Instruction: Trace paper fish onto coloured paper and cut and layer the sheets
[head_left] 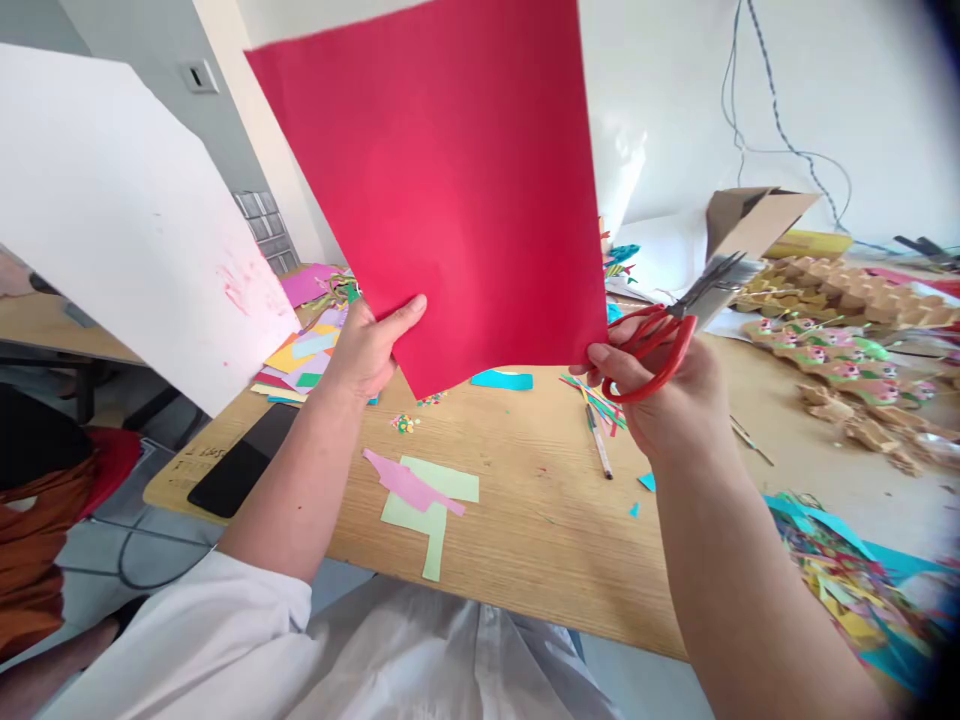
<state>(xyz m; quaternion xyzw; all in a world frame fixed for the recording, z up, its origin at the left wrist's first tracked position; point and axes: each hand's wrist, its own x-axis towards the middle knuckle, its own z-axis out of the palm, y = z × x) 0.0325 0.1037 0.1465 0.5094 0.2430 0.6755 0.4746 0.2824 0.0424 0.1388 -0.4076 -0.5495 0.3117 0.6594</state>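
A large red sheet of paper (465,190) is held up above the table. My left hand (379,345) pinches its lower left part, thumb on the front face. At its lower right corner, my right hand (660,385) grips the sheet between thumb and fingers. The same hand also holds red-handled scissors (675,350), whose metal blades point up and to the right. Below the sheet, pale green paper scraps (431,515) and a pink scrap (412,487) lie on the wooden table (540,540).
A pen (598,440) and a black phone (244,460) lie on the table. Coloured papers (304,360) are piled at left, beside a raised white sheet (127,220). Egg-carton crafts (840,355) and shredded paper (855,590) are at right. A person's orange clothing (30,580) shows at left.
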